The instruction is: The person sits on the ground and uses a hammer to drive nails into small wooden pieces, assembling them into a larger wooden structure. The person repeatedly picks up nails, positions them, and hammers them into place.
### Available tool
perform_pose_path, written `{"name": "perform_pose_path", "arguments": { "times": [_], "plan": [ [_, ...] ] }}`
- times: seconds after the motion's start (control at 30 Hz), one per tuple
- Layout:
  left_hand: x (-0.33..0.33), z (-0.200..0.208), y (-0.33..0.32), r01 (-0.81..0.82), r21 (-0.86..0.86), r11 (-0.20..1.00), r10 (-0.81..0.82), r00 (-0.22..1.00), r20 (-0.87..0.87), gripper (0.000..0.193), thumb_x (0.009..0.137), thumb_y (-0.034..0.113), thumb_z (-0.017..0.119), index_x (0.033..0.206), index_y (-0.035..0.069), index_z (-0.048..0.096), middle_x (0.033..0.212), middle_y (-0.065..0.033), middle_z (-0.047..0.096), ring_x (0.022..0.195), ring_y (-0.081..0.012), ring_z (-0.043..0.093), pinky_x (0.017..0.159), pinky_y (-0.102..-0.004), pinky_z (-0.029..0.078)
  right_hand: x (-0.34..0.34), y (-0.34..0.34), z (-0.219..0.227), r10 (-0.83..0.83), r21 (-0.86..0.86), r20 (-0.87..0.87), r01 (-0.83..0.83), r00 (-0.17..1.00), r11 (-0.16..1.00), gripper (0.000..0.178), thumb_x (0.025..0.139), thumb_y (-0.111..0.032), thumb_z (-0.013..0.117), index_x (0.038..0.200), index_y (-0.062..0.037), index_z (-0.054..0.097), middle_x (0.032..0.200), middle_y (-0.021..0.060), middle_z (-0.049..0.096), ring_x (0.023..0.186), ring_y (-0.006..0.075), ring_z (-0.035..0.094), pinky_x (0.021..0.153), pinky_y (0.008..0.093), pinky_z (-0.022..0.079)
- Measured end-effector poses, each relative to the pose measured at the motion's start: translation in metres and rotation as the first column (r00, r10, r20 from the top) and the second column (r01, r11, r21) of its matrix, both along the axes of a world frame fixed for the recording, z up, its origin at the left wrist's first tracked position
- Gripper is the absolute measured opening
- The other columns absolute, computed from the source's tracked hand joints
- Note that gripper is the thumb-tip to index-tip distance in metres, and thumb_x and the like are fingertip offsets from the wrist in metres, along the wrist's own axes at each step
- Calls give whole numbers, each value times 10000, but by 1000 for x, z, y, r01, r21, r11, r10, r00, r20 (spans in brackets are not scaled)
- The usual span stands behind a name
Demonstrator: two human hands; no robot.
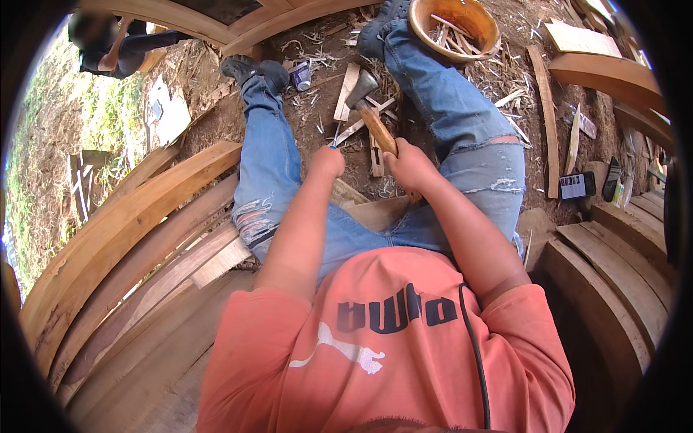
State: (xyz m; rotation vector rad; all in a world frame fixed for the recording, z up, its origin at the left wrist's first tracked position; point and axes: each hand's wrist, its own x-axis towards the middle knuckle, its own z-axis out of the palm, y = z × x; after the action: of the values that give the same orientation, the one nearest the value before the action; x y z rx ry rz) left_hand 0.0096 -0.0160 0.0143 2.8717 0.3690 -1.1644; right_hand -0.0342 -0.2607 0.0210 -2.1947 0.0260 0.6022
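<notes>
My right hand [411, 167] is closed around the wooden handle of a hammer [377, 128]. Its grey metal head points up and away, over the ground between my legs. To the left of it, my left hand [326, 162] is closed on a thin tool with a blue part [333, 146]; a narrow dark shaft sticks out ahead of the fist. What kind of tool this is, I cannot make out. Beyond both hands lie pale wood strips [347, 90] on the dirt. The tools appear apart from each other.
An orange bucket [482, 29] with wood scraps stands by my right foot. Curved wooden pieces [137, 216] are stacked at left, more [613, 76] at right. A phone [576, 185] lies at right, a can [301, 76] near my left shoe. Another person [123, 50] sits far left.
</notes>
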Motion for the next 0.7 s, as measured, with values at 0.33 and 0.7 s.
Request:
{"name": "perform_pose_path", "arguments": {
  "times": [0.33, 0.7],
  "plan": [
    [-2, -9, 8, -138, -52, 989, 137, 990, -23, 358, 1040, 190, 603, 1273, 0, 796, 1373, -272, 740, 1286, -427, 720, 1087, -502, 574, 46, 40, -11, -35, -65, 103, 41, 994, 997, 319, 1079, -295, 651, 1249, -39, 562, 967, 277, 758, 937, 510, 734, 810, 630, 560],
    [4, -20, 14, 80, -39, 996, -88, 957, -276, 377, 929, 60, 639, 1256, 33, 823, 1351, -248, 757, 1239, -429, 749, 1062, -499, 597, 39, 41, -18, 101, -105, 84, -92, 991, 990, 292, 1067, -332, 670, 1150, -62, 597, 981, 239, 773, 942, 482, 747, 821, 609, 579]
  ]
}}
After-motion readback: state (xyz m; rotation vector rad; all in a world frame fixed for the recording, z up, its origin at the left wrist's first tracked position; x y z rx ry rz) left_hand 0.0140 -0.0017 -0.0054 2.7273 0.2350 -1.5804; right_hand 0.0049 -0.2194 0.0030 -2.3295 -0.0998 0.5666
